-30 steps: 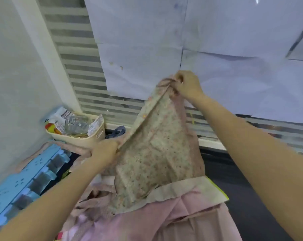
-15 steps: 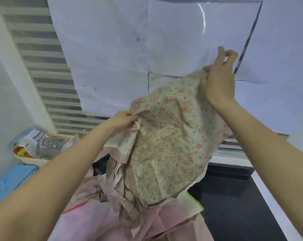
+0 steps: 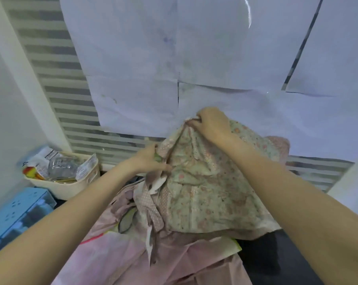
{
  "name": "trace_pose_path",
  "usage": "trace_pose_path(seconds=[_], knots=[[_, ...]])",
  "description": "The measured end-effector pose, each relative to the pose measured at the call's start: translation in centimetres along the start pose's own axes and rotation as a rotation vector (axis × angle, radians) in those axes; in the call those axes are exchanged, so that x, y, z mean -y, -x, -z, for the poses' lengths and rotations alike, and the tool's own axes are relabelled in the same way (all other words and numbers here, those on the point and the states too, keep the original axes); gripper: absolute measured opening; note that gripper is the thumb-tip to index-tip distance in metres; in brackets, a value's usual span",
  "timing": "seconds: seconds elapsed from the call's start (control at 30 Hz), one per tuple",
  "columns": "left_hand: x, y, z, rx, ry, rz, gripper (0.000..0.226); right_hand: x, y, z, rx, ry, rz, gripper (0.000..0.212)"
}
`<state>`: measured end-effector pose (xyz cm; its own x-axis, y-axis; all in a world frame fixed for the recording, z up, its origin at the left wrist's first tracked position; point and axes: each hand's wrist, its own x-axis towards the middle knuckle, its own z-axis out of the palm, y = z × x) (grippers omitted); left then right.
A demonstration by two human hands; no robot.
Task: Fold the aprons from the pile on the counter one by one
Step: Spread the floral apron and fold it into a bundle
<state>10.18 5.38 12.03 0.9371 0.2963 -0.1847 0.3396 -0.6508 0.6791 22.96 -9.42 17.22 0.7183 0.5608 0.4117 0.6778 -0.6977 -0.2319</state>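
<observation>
Floral apron [image 3: 206,182]: pale green print with pink blossoms, held up off the pile [image 3: 145,256] of pink aprons that lies on the dark counter [image 3: 264,262]. Its lower hem still drapes onto the pile; a dotted pink strap [image 3: 151,204] hangs loose from its left edge.

Far left, not in play: a blue plastic rack [image 3: 15,214], then a cream basket [image 3: 71,184] stuffed with packets, both against the wall.

Left hand [image 3: 147,161]: forearm reaches up and forward from the lower left, fingers curled in and pinching the apron's left edge near where the strap joins. Grip looks tight, with cloth bunched under the thumb.

Right hand [image 3: 211,124]: higher and farther back, close to the papered wall [image 3: 215,58]. Wrist is bent, knuckles up, fingers closed around a gathered top corner of the same apron. Fabric fans down from that fist and spills right over the forearm.

Step in hand, as judged: one apron is picked from the heap and is being sorted out, the person looking for its edges and corners. No fold is made yet; the cloth is still crumpled.

Next move probably calls for drawing the two hands apart to pull the top edge straight, letting the strap fall clear, then laying the panel flat or bringing corner to corner. The trailing strap may snag in the pile.
</observation>
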Motion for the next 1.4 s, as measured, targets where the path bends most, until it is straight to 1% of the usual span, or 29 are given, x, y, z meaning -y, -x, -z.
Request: trace_pose_path(seconds=[0.03, 0.1, 0.13, 0.17, 0.27, 0.33, 0.37, 0.43, 0.53, 0.57, 0.6, 0.67, 0.7, 0.73, 0.8, 0.83, 0.9, 0.97, 1.0, 1.07, 1.1, 1.13, 1.17, 1.2, 1.27, 1.3, 1.33, 1.37, 1.4], knots=[[0.9, 0.0, 0.1, -0.042, 0.001, 0.046, 0.066, 0.1, -0.6, 1.0, -0.053, -0.024, -0.026, 0.044], [1.7, -0.1, 1.0, -0.102, 0.061, 0.097, 0.026, 0.7, -1.8, 4.1, -0.15, -0.084, -0.092, 0.043], [1.5, 0.0, 1.7, -0.1, 0.103, 0.1, 0.012, 0.9, -2.1, 5.9, -0.185, -0.126, -0.117, 0.044], [1.0, 0.1, 2.3, -0.071, 0.142, 0.093, 0.013, 1.1, -2.4, 7.4, -0.209, -0.171, -0.132, 0.046], [-2.4, 0.2, 3.5, 0.074, 0.178, 0.001, 0.065, 1.7, -2.4, 11.4, -0.268, -0.4, -0.144, 0.054], [-4.7, 0.1, 3.3, -0.029, 0.082, -0.039, 0.084, 2.2, -1.9, 13.5, -0.259, -0.593, -0.087, 0.056], [-5.6, -0.3, 3.3, -0.139, 0.017, -0.067, 0.074, 2.5, -1.4, 14.8, -0.248, -0.646, -0.053, 0.055], [-6.0, -0.8, 3.9, -0.332, -0.057, -0.101, 0.027, 2.6, -0.8, 16.7, -0.261, -0.675, -0.007, 0.047], [-6.2, -0.6, 7.4, -0.32, 0.039, -0.173, 0.019, 0.3, 0.7, 18.6, -0.384, -0.603, -0.111, 0.052], [-6.4, -0.3, 9.0, -0.319, 0.038, -0.204, 0.019, -1.0, 1.4, 18.9, -0.369, -0.503, -0.189, 0.053], [-6.8, 0.2, 10.7, -0.32, -0.01, -0.224, 0.019, -2.2, 2.1, 18.9, -0.299, -0.326, -0.28, 0.05], [-8.1, 1.0, 13.2, -0.272, -0.116, -0.268, 0.026, -3.7, 3.3, 18.3, -0.02, 0.076, -0.447, 0.028], [-9.0, 1.3, 13.7, -0.205, -0.16, -0.3, 0.03, -3.3, 3.9, 17.8, 0.117, 0.182, -0.469, 0.025], [-9.9, 1.8, 13.8, -0.138, -0.198, -0.336, 0.03, -2.3, 4.2, 17.3, 0.224, 0.193, -0.421, 0.039], [-12.1, 2.7, 13.1, -0.037, -0.235, -0.432, 0.018, 0.9, 4.4, 16.1, 0.393, -0.059, -0.255, 0.057], [-13.1, 3.0, 12.8, 0.004, -0.224, -0.476, 0.013, 2.7, 4.4, 15.2, 0.487, -0.214, -0.2, 0.055], [-14.8, 3.3, 12.1, 0.047, -0.199, -0.543, 0.009, 4.6, 4.2, 13.0, 0.58, -0.338, -0.132, 0.039], [-15.6, 3.3, 12.4, 0.024, -0.244, -0.587, 0.007, 4.4, 3.8, 11.3, 0.498, -0.383, -0.1, 0.025], [-15.7, 3.0, 12.7, -0.063, -0.296, -0.616, 0.01, 4.1, 3.7, 10.9, 0.425, -0.416, -0.099, 0.02], [-14.7, 1.4, 13.3, -0.414, -0.499, -0.59, 0.028, 3.6, 3.1, 10.9, 0.237, -0.446, -0.11, 0.028], [-14.0, 1.1, 13.3, -0.621, -0.572, -0.508, 0.035, 3.6, 2.8, 11.0, 0.138, -0.411, -0.131, 0.035], [-13.2, 1.1, 12.6, -0.798, -0.579, -0.478, 0.035, 3.6, 2.4, 11.2, 0.049, -0.353, -0.153, 0.041], [-12.3, 1.4, 11.6, -0.908, -0.542, -0.551, 0.032, 3.7, 2.0, 11.4, -0.021, -0.305, -0.177, 0.043], [-11.5, 1.9, 10.3, -0.946, -0.534, -0.716, 0.032, 3.7, 1.4, 11.6, -0.072, -0.283, -0.203, 0.043], [-9.6, 2.9, 7.1, -0.813, -0.648, -1.057, 0.034, 4.0, 0.4, 12.3, -0.154, -0.282, -0.262, 0.039], [-8.6, 3.4, 5.4, -0.668, -0.714, -1.121, 0.037, 4.2, 0.0, 12.6, -0.183, -0.273, -0.284, 0.036], [-7.9, 3.6, 4.0, -0.501, -0.742, -1.06, 0.043, 4.5, -0.4, 13.0, -0.204, -0.256, -0.289, 0.034], [-7.5, 3.7, 3.0, -0.39, -0.734, -0.963, 0.05, 4.7, -0.7, 13.3, -0.217, -0.245, -0.284, 0.033], [-7.3, 3.2, 2.5, -0.336, -0.7, -0.87, 0.054, 5.0, -1.0, 13.5, -0.226, -0.243, -0.28, 0.033]])
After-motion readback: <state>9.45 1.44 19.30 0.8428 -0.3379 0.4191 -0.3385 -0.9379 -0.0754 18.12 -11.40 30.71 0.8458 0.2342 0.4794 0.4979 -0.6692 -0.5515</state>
